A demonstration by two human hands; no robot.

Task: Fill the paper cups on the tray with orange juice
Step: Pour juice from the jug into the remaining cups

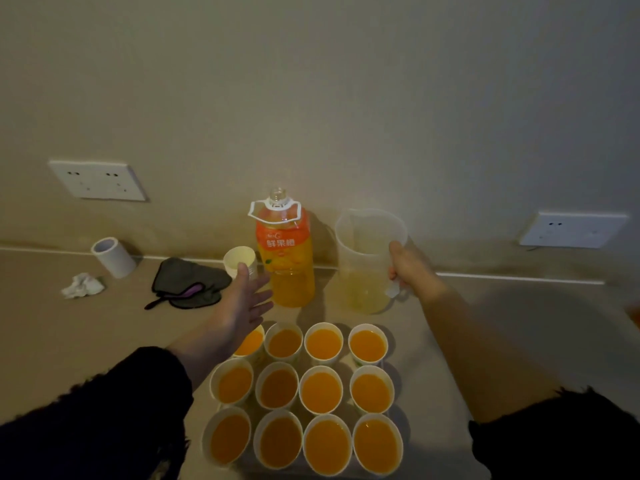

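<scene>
1. Nearest me on the counter (52, 323), twelve paper cups (321, 389) sit in three rows on the tray (393, 415), all holding orange juice.
2. My left hand (242, 306) hovers spread, fingers apart, just beside the uncapped juice bottle (287, 258).
3. My right hand (410, 268) grips the clear pitcher (367, 261) by what seems its handle.

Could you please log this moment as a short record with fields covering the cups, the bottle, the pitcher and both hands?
cups: twelve paper cups on the tray, all showing orange juice
bottle: orange juice bottle upright, uncapped, partly full
pitcher: clear plastic pitcher upright on the counter, a little pale liquid inside
left hand: open, reaching toward the bottle
right hand: gripping the pitcher handle
spare: empty cup beside the bottle
</scene>
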